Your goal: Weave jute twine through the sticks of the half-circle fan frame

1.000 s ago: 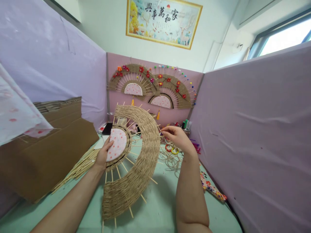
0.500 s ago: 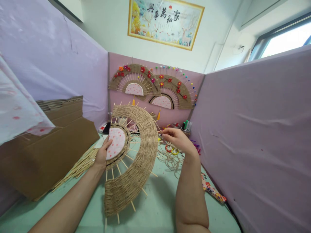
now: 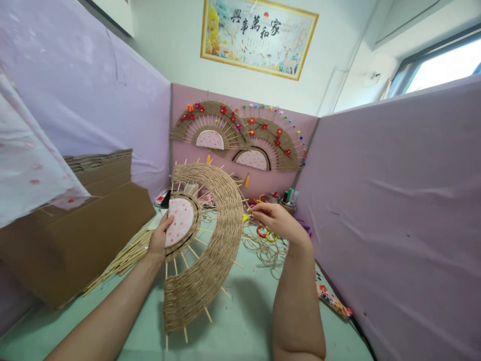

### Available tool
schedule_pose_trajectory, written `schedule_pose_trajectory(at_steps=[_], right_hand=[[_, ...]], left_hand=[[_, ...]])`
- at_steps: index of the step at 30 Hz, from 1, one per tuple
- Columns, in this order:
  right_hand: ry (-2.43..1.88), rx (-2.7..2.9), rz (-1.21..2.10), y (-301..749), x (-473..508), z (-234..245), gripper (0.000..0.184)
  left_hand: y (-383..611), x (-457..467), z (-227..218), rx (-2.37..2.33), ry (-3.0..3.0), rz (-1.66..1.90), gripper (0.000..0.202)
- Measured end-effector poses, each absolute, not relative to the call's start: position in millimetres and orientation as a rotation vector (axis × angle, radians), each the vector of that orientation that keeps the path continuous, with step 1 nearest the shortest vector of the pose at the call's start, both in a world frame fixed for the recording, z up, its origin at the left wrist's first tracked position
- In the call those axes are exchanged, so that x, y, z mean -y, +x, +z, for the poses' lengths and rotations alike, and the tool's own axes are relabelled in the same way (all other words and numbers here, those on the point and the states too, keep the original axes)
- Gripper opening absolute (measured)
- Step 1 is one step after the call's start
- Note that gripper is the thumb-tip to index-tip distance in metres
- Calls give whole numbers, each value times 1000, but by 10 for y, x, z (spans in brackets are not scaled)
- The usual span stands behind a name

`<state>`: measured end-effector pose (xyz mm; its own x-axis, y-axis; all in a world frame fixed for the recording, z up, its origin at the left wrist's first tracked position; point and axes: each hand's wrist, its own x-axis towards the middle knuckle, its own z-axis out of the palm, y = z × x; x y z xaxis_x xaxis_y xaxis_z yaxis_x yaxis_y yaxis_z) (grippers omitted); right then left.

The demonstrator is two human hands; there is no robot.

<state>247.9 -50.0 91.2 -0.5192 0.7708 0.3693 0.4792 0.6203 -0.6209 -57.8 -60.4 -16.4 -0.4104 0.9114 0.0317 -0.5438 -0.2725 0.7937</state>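
Head view: the woven fan (image 3: 228, 225) has tipped slightly, lower end raised, over the desk (image 3: 244, 326); left hand (image 3: 158, 239) clasps its spotted centre (image 3: 181, 215), right hand (image 3: 277, 220) pinches beside the rim (image 3: 239, 220), catch unclear, so work stays there.

One head-worn camera faces forward and down, seemingly close above the table (image 3: 248, 326).

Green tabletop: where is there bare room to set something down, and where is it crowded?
Mostly bare: the tabletop between the woven fan and the right arm, and a patch between the cardboard and left arm. Crowded: back right, with cord and pen pot; left, where sticks lie beside the cardboard.
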Motion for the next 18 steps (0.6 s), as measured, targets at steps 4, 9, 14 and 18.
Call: schedule_pose_trajectory(at_steps=[4, 9, 14, 18], right_hand=[[-997, 2261, 537, 2470, 512, 910, 25], [-1015, 2387, 470, 2456, 553, 943, 28], [-1033, 2424, 464, 2463, 583, 962, 27], [-1044, 2370, 434, 2488, 611, 971, 25]], left_hand=[[-587, 575, -188, -886, 612, 1880, 39], [-577, 562, -188, -873, 573, 1891, 40], [-581, 564, -191, -862, 580, 1876, 38], [-573, 579, -175, -861, 530, 1907, 36]])
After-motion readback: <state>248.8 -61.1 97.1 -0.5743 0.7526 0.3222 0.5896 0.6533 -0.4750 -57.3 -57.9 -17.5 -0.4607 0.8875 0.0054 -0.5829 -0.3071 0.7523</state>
